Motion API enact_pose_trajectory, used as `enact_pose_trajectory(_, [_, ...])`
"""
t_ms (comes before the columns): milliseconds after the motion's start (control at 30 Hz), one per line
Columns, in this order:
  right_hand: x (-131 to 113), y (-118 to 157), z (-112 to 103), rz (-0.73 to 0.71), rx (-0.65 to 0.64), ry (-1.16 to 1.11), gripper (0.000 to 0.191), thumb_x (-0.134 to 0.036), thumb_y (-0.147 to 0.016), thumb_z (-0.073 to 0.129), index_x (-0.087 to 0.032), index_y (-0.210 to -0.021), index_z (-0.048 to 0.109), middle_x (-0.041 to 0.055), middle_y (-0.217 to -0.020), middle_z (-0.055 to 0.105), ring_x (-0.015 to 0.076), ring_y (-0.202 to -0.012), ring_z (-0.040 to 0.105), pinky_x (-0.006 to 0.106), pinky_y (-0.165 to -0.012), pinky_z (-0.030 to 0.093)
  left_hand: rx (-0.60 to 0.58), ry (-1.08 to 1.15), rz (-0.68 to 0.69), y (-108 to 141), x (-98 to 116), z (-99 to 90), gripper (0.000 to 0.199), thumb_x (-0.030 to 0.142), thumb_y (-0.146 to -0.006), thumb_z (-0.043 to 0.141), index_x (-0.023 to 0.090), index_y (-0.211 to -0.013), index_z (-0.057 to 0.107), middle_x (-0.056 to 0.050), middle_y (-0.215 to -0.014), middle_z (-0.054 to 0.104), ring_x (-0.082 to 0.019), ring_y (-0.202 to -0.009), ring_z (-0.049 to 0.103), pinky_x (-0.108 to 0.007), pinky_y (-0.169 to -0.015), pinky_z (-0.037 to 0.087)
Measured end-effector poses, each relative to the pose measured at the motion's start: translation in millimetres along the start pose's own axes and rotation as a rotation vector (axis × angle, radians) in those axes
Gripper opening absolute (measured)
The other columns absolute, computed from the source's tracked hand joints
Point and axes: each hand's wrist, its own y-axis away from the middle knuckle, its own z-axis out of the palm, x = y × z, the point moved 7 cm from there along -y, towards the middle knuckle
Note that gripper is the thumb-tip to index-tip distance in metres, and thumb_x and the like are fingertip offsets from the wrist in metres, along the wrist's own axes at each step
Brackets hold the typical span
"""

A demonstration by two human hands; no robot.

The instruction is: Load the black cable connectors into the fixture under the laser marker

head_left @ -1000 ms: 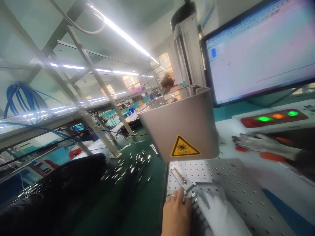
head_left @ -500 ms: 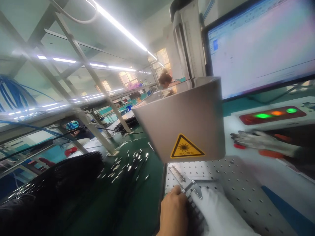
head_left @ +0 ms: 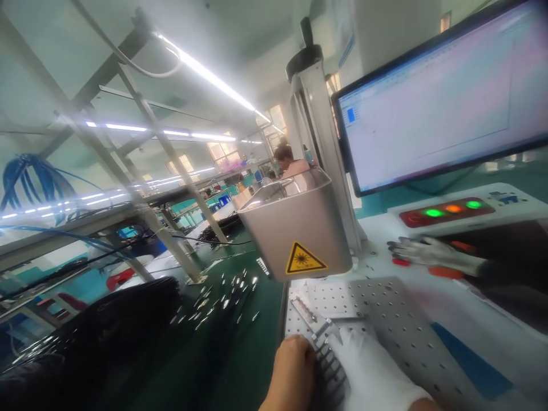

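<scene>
My bare left hand [head_left: 291, 368] is curled closed at the left side of a slotted metal fixture [head_left: 331, 371]. Its fingertips are hidden, and whatever they pinch cannot be made out. From the other side my right hand [head_left: 370, 362], in a white glove, reaches over the same fixture. Its fingers are pressed together near the small metal block [head_left: 324, 331] at the fixture's far end; anything between them is too small to name. Both hands are over a perforated metal plate [head_left: 387, 319], below a laser machine's head [head_left: 295, 222] with a yellow warning triangle [head_left: 305, 260].
Black cables with shiny metal tips [head_left: 231, 294] lie on the green table at left, beside a big cable bundle [head_left: 107, 319]. At right are a monitor [head_left: 428, 108], a lit button panel [head_left: 447, 212], a grey-white glove [head_left: 432, 254] and a blue piece [head_left: 471, 362]. A person [head_left: 291, 162] sits beyond.
The view has pulled back slightly, so the machine head looks smaller and the monitor sits further left. My hands stay at the fixture; the left looks slightly lower.
</scene>
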Motion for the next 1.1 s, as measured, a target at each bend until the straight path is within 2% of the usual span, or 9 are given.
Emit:
enact_pose_trajectory(100, [3, -3, 3, 0.014, -0.001, -0.071, 0.039, -0.024, -0.06, 0.062, -0.019, -0.099, 0.065, 0.0093, -0.097, 0.063, 0.0268, -0.086, 0.059, 0.035, -0.079, 0.045, 0.063, 0.117, 0.044, -4, -7, 5.3, 0.023, 0.007, -0.079, 0.05, 0.017, -0.073, 0.07, -0.005, -0.083, 0.069, -0.017, -0.082, 0.061, -0.026, -0.074, 0.039])
enact_pose_trajectory(233, [2, 0, 0, 0.013, 0.036, -0.106, 0.04, -0.019, -0.057, 0.061, -0.02, -0.098, 0.064, 0.0079, -0.093, 0.064, 0.025, -0.082, 0.06, 0.032, -0.074, 0.045, 0.095, 0.186, 0.04, -4, -13, 8.9, 0.02, 0.009, -0.081, 0.051, 0.017, -0.074, 0.068, -0.004, -0.085, 0.068, -0.017, -0.083, 0.06, -0.027, -0.075, 0.04])
enact_pose_trajectory(400, [1, 14, -21, -0.081, 0.09, -0.125, 0.059, -0.02, -0.06, 0.061, -0.019, -0.119, 0.062, 0.0124, -0.118, 0.062, 0.0302, -0.109, 0.058, 0.037, -0.096, 0.044, 0.046, 0.139, 0.015, 1, -7, 4.8, 0.019, 0.011, -0.084, 0.05, 0.016, -0.081, 0.067, -0.007, -0.092, 0.067, -0.019, -0.088, 0.061, -0.029, -0.082, 0.043])
enact_pose_trajectory(533, [26, 33, -17, -0.057, 0.094, -0.203, 0.072, -0.031, -0.07, 0.057, -0.016, -0.14, 0.05, 0.0137, -0.138, 0.052, 0.0302, -0.128, 0.048, 0.043, -0.107, 0.041, 0.109, 0.05, 0.118, 10, 9, -6.0, 0.022, 0.009, -0.085, 0.047, 0.015, -0.09, 0.068, -0.011, -0.103, 0.065, -0.024, -0.098, 0.059, -0.034, -0.088, 0.044])
enact_pose_trajectory(633, [44, 53, -13, -0.014, 0.198, -0.172, 0.055, -0.035, -0.085, 0.046, -0.02, -0.137, 0.054, 0.0097, -0.129, 0.06, 0.0258, -0.119, 0.057, 0.039, -0.097, 0.052, 0.115, 0.083, 0.337, 19, 28, -1.4, 0.026, 0.008, -0.085, 0.046, 0.015, -0.096, 0.069, -0.012, -0.107, 0.066, -0.024, -0.102, 0.059, -0.035, -0.092, 0.045])
enact_pose_trajectory(733, [43, 71, -23, -0.117, 0.426, -0.124, 0.041, -0.029, -0.091, 0.041, -0.026, -0.126, 0.061, 0.0046, -0.109, 0.069, 0.0193, -0.098, 0.067, 0.026, -0.078, 0.059, 0.038, 0.101, 0.54, 28, 43, 17.8, 0.025, 0.012, -0.086, 0.053, 0.016, -0.105, 0.068, -0.01, -0.114, 0.066, -0.024, -0.108, 0.058, -0.034, -0.097, 0.046])
enact_pose_trajectory(800, [39, 78, -31, -0.186, 0.567, -0.092, 0.036, -0.025, -0.092, 0.042, -0.027, -0.123, 0.06, 0.0016, -0.105, 0.07, 0.016, -0.093, 0.068, 0.021, -0.075, 0.058, 0.014, 0.034, 0.626, 32, 49, 30.4, 0.028, 0.015, -0.089, 0.052, 0.015, -0.114, 0.065, -0.011, -0.121, 0.064, -0.025, -0.115, 0.056, -0.034, -0.101, 0.045])
enact_pose_trajectory(900, [38, 81, -37, -0.253, 0.68, -0.042, 0.034, -0.021, -0.094, 0.038, -0.029, -0.123, 0.055, -0.0022, -0.103, 0.07, 0.0109, -0.092, 0.068, 0.016, -0.076, 0.057, -0.002, -0.09, 0.652, 36, 51, 40.4, 0.035, 0.016, -0.094, 0.043, 0.009, -0.125, 0.058, -0.015, -0.132, 0.058, -0.028, -0.124, 0.051, -0.037, -0.108, 0.043])
enact_pose_trajectory(1100, [36, 79, -34, -0.302, 0.696, 0.003, 0.031, -0.017, -0.096, 0.035, -0.026, -0.122, 0.052, -0.0018, -0.106, 0.069, 0.0085, -0.095, 0.067, 0.015, -0.082, 0.054, -0.038, -0.118, 0.619, 38, 55, 31.7, 0.033, 0.018, -0.092, 0.051, 0.01, -0.122, 0.061, -0.014, -0.13, 0.06, -0.028, -0.121, 0.055, -0.039, -0.109, 0.044])
